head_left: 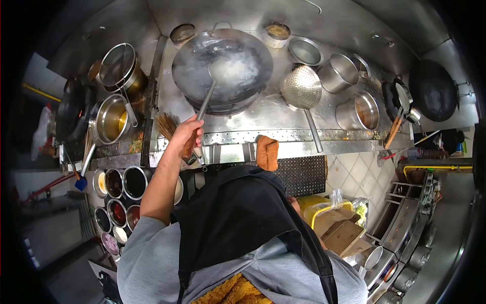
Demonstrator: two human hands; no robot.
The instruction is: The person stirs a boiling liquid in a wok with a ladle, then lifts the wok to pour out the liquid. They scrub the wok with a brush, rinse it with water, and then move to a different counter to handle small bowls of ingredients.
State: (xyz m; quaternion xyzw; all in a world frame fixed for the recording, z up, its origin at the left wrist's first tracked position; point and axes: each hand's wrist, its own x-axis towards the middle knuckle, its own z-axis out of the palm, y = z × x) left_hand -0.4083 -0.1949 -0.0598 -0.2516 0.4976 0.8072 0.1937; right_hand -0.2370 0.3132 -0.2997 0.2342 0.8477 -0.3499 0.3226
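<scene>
My left hand [191,136] is closed around the wooden grip of a long-handled ladle [206,101]. The ladle's bowl is down in a large black wok [185,76] on the stove, with steam and pale liquid around it. A whisk-like bamboo brush [167,124] lies just left of that hand. My right hand [294,203] is low beside the black apron [228,213], mostly hidden by it, so its fingers cannot be made out. An orange-brown cloth [267,153] hangs over the stove's front edge.
A perforated skimmer [301,87] rests right of the wok, near steel pots [338,73]. Left stand a strainer [117,66] and a pot of yellow liquid [112,119]. Sauce containers [135,182] sit lower left; a cardboard box [341,235] is lower right.
</scene>
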